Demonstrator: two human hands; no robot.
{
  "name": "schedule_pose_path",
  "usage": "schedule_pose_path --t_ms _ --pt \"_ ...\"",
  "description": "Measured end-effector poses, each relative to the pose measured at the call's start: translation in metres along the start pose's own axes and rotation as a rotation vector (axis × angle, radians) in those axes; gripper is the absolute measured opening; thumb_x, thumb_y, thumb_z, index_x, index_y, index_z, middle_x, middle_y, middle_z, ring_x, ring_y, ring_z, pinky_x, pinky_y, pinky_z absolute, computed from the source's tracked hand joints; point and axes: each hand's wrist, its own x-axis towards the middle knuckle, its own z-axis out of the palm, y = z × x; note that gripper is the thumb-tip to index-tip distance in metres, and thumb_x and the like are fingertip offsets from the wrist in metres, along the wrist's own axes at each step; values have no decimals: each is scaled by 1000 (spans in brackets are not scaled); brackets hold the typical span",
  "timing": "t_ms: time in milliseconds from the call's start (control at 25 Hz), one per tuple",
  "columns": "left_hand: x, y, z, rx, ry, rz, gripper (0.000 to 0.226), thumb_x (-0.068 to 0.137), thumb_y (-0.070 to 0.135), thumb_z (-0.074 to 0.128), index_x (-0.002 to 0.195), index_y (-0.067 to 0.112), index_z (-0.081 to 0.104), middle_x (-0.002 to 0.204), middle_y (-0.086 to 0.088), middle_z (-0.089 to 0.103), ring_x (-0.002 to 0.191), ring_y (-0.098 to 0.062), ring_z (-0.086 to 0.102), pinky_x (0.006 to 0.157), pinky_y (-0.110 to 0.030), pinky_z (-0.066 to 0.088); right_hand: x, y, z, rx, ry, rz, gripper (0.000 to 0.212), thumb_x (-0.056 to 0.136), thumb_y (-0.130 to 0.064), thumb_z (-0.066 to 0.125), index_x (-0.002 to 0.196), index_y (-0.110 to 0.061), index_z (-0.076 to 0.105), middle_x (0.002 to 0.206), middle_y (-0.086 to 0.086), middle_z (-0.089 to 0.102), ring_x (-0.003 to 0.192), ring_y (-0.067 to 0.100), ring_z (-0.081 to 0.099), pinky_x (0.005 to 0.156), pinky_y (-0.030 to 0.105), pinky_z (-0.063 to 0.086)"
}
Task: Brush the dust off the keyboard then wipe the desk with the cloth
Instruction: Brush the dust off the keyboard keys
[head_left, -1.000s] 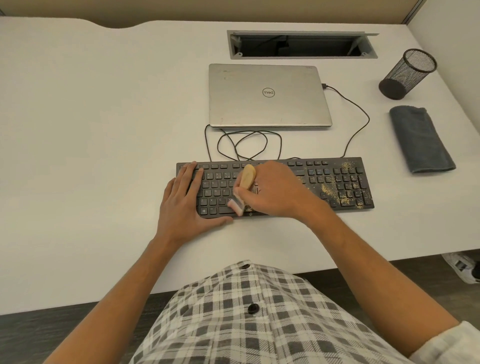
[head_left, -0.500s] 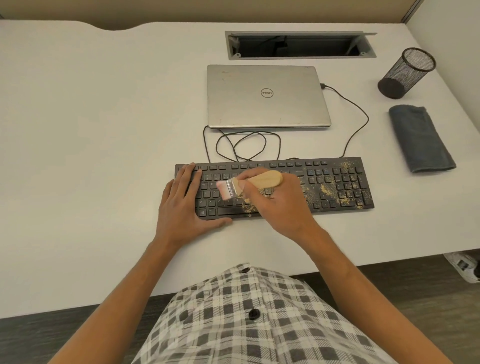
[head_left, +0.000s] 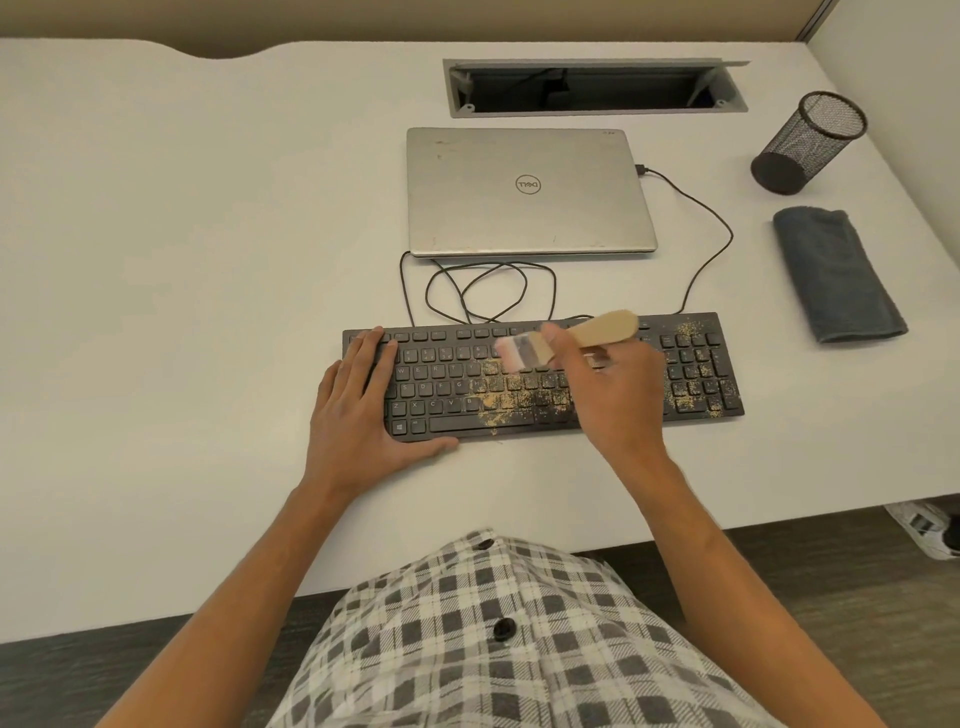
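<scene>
Keyboard: the black keyboard lies across the desk right in front of the person, tan dust thick over the middle keys and more over the number pad at the right.
Brush: here's the wooden-handled brush, bristles blurred and pointing left over the upper key rows, most likely mid-sweep.
Right hand: the right hand has fingers and thumb curled round the handle, wrist cocked, which suits short flicks.
Left hand: the left hand lies flat, fingers straight, on the keyboard's left end, thumb along the front edge; I'd say it pins the board against the strokes.
Cloth: the grey cloth waits folded and untouched at the far right, below the mesh cup; wiping not yet begun.
Change: half a second back the bristles sat lower and further left; now they're up near the number row, and the dust patch under the hand shows plainly.
</scene>
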Motion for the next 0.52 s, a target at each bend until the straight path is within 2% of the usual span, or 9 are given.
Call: schedule_pose_path --t_ms 80,200,520 --pt "0 0 0 2 -6 -7 125 64 92 55 156 10 35 166 -6 26 154 -25 23 121 -52 27 5 9 -4 -3 65 28 38 92 -51 58 92 -16 75 68 -5 70 64 21 66 62 46 52" --pt "0 0 -1 0 -10 -12 126 64 93 55 157 10 34 167 -6 24 154 -25 22 121 -54 27 11 15 -10 -20 127 48 30 97 -40 54 100 -17 71 70 -9 70 69 11 68 69 44 55" --pt "0 1 -1 8 -24 -25 126 63 92 57 157 10 33 167 -5 23 154 -24 21 121 -54 26 32 29 -17 -108 154 95 28 98 -35 53 96 -16 73 75 -11 71 80 9 68 78 43 54"
